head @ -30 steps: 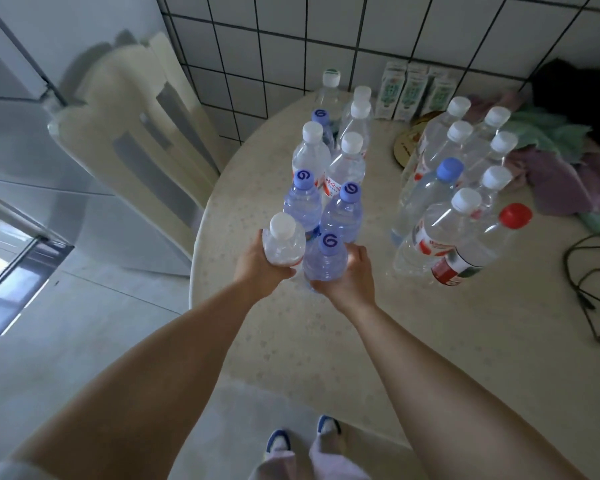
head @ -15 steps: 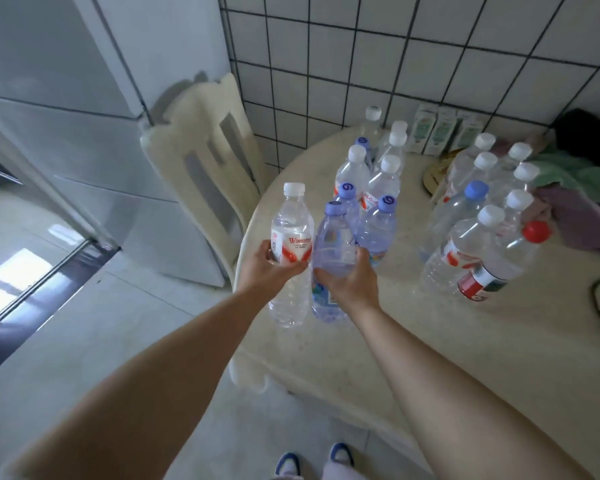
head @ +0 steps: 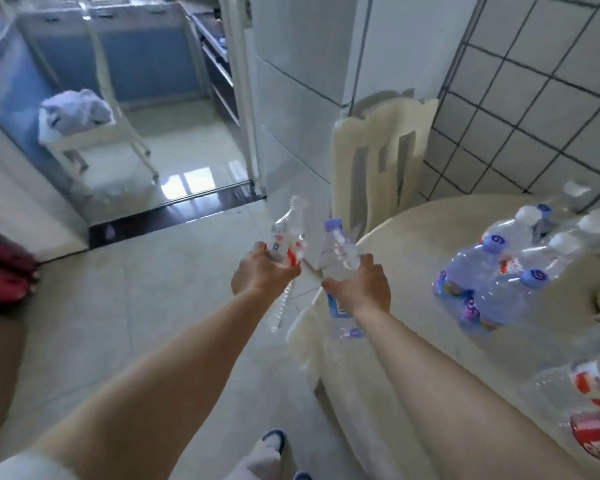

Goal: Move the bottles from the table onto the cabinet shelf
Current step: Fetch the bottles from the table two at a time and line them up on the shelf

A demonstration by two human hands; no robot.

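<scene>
Pale floor tiles [head: 125, 306] fill the left of the head view; a doorway beyond opens on a second room with a white trolley [head: 94, 140]. One cream chair [head: 378, 157] stands against the gridded wall tiles [head: 534, 98], just beside the round cream tabletop [head: 413, 244] at right.

Two bottles are off the tabletop, held over the floor near its edge. Left hand [head: 260, 271]: fingers wrapped round one clear bottle with a red-and-white label [head: 286, 237], white cap tilted up and away. Right hand [head: 361, 285]: fingers wrapped round one blue-tinted bottle with a lilac cap [head: 338, 251], its base hanging below the wrist. The two bottles are close together but apart.

On the tabletop, a cluster of bottles [head: 492, 271]: three lilac caps and at least three white caps countable; motion blur prevents a firm total. Near the right edge, a red-labelled clear bottle [head: 589, 379] and one red cap [head: 589, 427] are partly cut off.

One blue-and-white shoe [head: 274, 439] shows at bottom.
</scene>
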